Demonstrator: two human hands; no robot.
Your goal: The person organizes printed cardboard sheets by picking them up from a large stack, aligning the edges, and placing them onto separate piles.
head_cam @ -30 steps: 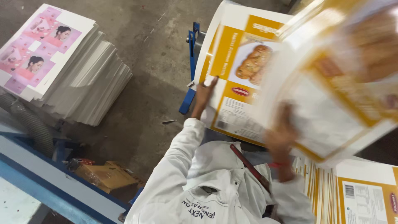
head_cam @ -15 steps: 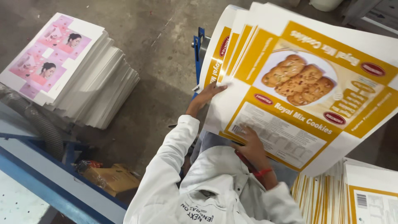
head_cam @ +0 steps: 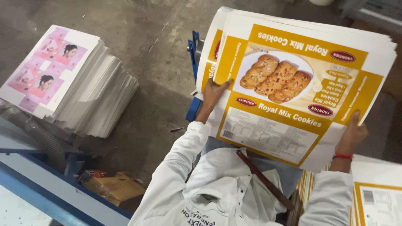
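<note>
Between both hands [head_cam: 214, 94] [head_cam: 353, 133], yellow carton sheets [head_cam: 293, 83] lie tilted, long axis sideways.

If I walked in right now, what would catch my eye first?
Probably the bundle of yellow-and-white printed cookie carton sheets, gripped at its edges by the left hand and right hand at upper right. Next, the leaning stack of pink-printed sheets on the concrete floor at left.

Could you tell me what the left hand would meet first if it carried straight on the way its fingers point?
The left hand already presses the stack of printed yellow carton sheets; going on, it would likely just slide further across that top sheet.
</note>
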